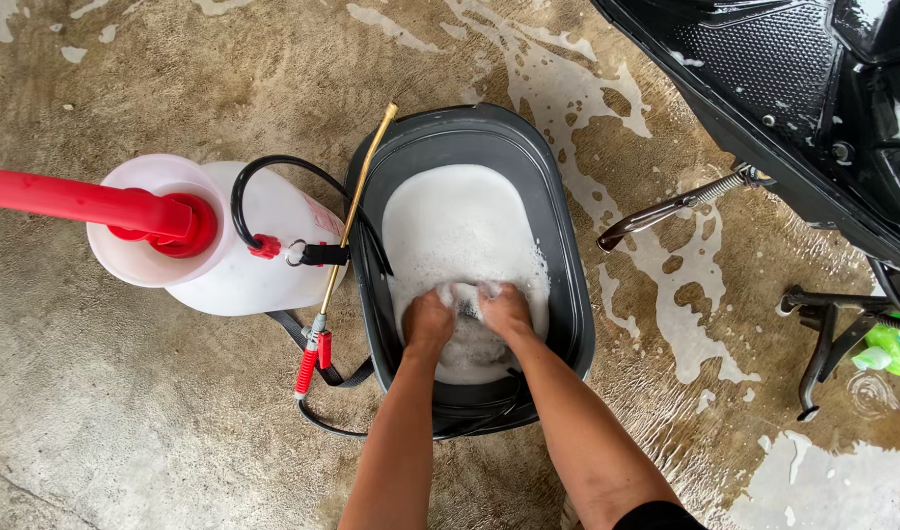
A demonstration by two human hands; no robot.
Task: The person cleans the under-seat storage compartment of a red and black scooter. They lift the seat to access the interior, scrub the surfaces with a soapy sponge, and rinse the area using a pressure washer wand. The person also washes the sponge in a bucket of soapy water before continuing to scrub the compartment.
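Left hand (428, 319) and right hand (506, 310) sit side by side at lower centre, fingers curled down into white foam (460, 231), seemingly kneading something grey; what exactly, I cannot tell. The dark tub (568, 294) holds the suds on the wet concrete floor (126, 412). A white pump sprayer (244, 255) with red handle (77, 199) stands left; its label is mostly hidden.

This looks like a spot for washing a motorbike, out on a yard or in a garage. The rough grey concrete floor (155, 422) is wet with white foam. A black motorbike (793, 108) stands on its stand. A white plastic pump sprayer with a red handle (175, 236) sits beside a dark grey plastic tub of soapy water (568, 324).
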